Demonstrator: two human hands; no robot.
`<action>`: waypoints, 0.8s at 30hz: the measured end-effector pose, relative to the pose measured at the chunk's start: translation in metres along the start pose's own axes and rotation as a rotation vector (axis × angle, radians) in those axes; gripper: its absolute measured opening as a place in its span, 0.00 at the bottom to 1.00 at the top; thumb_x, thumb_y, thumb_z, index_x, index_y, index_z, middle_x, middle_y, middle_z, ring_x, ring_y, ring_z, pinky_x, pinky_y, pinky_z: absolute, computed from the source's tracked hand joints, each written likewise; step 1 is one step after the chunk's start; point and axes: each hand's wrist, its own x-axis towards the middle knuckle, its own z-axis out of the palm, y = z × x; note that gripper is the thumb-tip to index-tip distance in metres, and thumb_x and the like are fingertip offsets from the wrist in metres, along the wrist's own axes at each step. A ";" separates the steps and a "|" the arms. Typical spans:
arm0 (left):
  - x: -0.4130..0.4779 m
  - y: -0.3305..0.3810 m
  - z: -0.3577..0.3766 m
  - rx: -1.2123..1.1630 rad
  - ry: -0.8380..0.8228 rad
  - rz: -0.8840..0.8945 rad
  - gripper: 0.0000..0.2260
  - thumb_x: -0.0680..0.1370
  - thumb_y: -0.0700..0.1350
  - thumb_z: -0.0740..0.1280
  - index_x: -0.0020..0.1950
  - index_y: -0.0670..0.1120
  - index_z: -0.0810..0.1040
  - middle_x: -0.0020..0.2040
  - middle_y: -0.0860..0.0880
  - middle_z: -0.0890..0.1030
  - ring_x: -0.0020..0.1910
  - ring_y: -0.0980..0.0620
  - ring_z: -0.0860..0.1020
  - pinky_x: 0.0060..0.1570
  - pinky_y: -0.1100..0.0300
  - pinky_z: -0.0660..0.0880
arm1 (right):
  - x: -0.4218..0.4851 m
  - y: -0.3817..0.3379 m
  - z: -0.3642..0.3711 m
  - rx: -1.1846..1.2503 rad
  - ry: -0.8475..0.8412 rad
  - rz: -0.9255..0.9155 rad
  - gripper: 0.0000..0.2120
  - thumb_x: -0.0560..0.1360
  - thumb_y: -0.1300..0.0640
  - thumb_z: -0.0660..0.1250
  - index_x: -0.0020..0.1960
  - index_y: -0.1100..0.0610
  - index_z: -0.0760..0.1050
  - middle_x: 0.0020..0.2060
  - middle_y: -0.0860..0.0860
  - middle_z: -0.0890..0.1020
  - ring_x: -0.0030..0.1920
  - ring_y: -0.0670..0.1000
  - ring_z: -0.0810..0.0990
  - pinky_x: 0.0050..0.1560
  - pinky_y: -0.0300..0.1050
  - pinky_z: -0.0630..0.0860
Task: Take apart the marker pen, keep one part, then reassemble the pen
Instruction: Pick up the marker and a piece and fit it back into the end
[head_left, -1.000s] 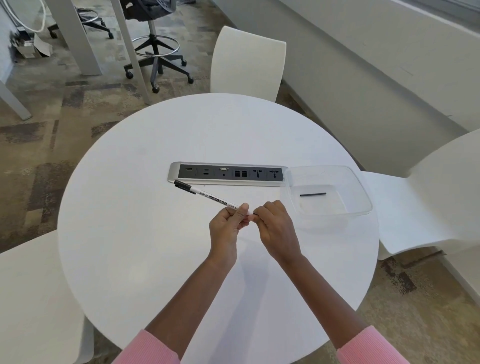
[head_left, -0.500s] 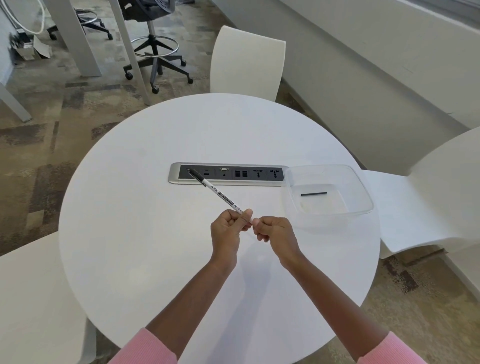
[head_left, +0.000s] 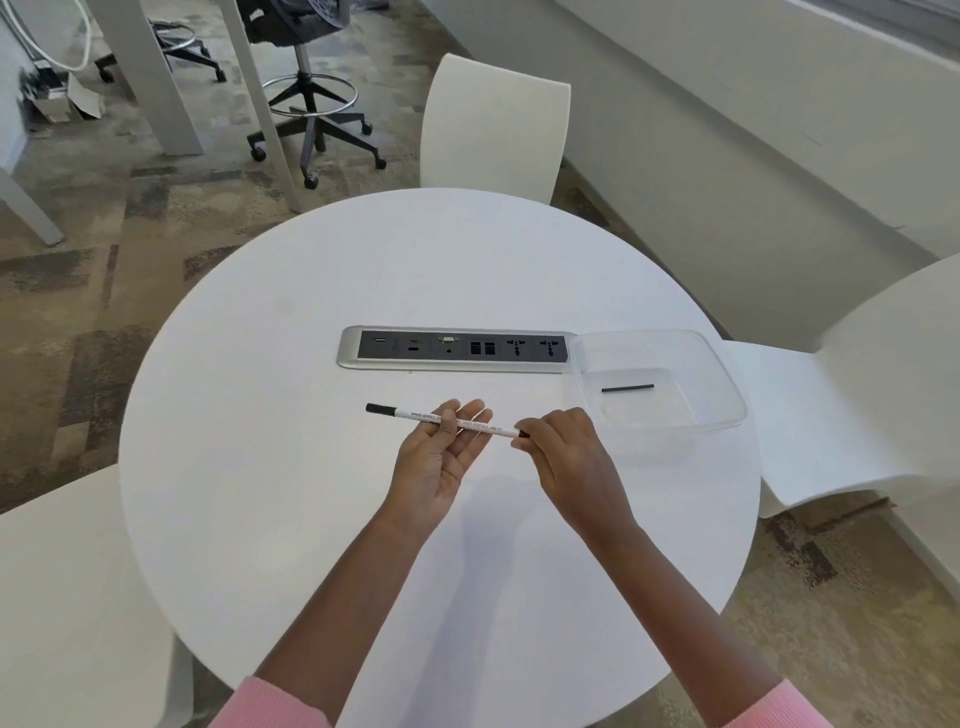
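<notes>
A slim white marker pen (head_left: 410, 414) with a black tip at its left end lies level above the round white table (head_left: 311, 493). My left hand (head_left: 439, 457) is palm up with fingers stretched out; the pen lies across them and the thumb lies over its barrel. My right hand (head_left: 563, 457) pinches the pen's right end between thumb and fingertips. A thin black pen part (head_left: 627, 388) lies alone in the clear plastic container (head_left: 727, 379) to the right.
A silver power and socket strip (head_left: 457, 349) is set into the table just beyond the hands. White chairs stand at the far side (head_left: 493, 124), the right (head_left: 857, 395) and the near left (head_left: 62, 597). A wheeled office chair (head_left: 311, 104) stands on the carpet behind.
The pen has swung from pointing up-left to lying level. My left hand has opened out from a pinch at the pen's end and now supports the barrel's middle; the right hand still pinches the end.
</notes>
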 end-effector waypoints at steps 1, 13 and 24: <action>-0.001 0.000 0.001 -0.005 -0.002 0.001 0.08 0.80 0.37 0.55 0.45 0.40 0.72 0.35 0.46 0.85 0.36 0.50 0.84 0.40 0.58 0.81 | 0.001 0.000 0.000 -0.012 0.012 -0.011 0.09 0.75 0.55 0.59 0.43 0.59 0.75 0.32 0.54 0.78 0.39 0.51 0.66 0.39 0.45 0.68; -0.007 0.000 0.001 0.179 -0.051 0.151 0.10 0.79 0.34 0.55 0.40 0.41 0.71 0.32 0.48 0.84 0.35 0.52 0.84 0.37 0.61 0.81 | 0.007 -0.014 -0.012 0.318 -0.137 0.192 0.14 0.73 0.57 0.60 0.35 0.65 0.77 0.27 0.54 0.73 0.37 0.49 0.63 0.37 0.37 0.62; -0.003 -0.003 -0.011 0.395 -0.145 0.086 0.09 0.79 0.35 0.57 0.40 0.41 0.71 0.33 0.48 0.84 0.38 0.52 0.84 0.37 0.62 0.80 | 0.007 -0.004 -0.029 0.793 -0.657 0.678 0.15 0.74 0.62 0.65 0.29 0.53 0.78 0.25 0.50 0.74 0.27 0.44 0.70 0.31 0.34 0.68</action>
